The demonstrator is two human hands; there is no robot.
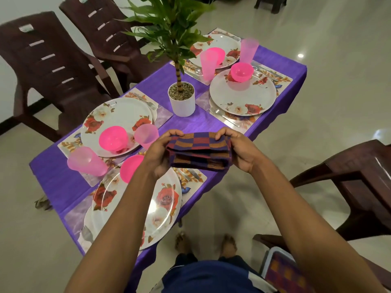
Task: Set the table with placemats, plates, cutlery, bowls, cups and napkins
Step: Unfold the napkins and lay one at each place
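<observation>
Both the left hand (159,153) and the right hand (239,149) grip a folded checked napkin (198,151) by its ends. Beyond and below them, plates (243,95), pink bowls (241,71), cups (86,161) and cutlery (224,117) look laid; napkins seem all that's left.

potted plant (181,98) blocks mid-table; purple strip (196,122) before it free.

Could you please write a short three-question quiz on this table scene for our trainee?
1. True or false: both hands grip the folded checked cloth napkin.
2. What stands in the white cylindrical pot at the table's centre?
3. How many pink plastic bowls sit on floral plates: A two, B four, C six?

Key: 1 true, left hand and right hand; 2 a green leafy plant; 3 B.
</observation>
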